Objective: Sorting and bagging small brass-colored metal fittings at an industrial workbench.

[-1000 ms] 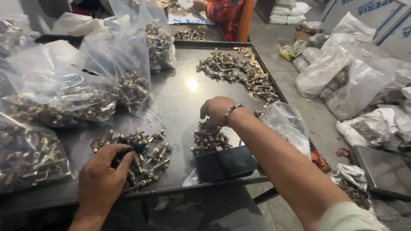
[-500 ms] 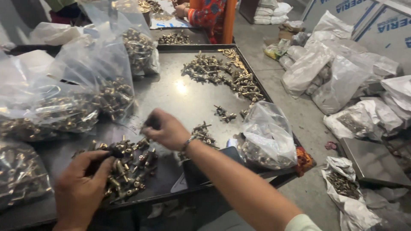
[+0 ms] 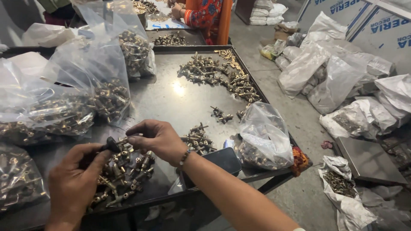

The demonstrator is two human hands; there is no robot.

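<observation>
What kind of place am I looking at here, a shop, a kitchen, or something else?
Most likely a small hardware assembly or packing workshop. A metal tray table carries heaps of small brass fittings, clear plastic bags hold more of them, and white sacks are piled on the concrete floor.

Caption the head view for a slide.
Left hand holding a black knob, right hand fitting a brass piece to it above a heap of brass fittings.

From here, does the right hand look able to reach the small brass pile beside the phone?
Probably yes: the right hand sits just left of that brass pile, with only bare tray between them.
</observation>
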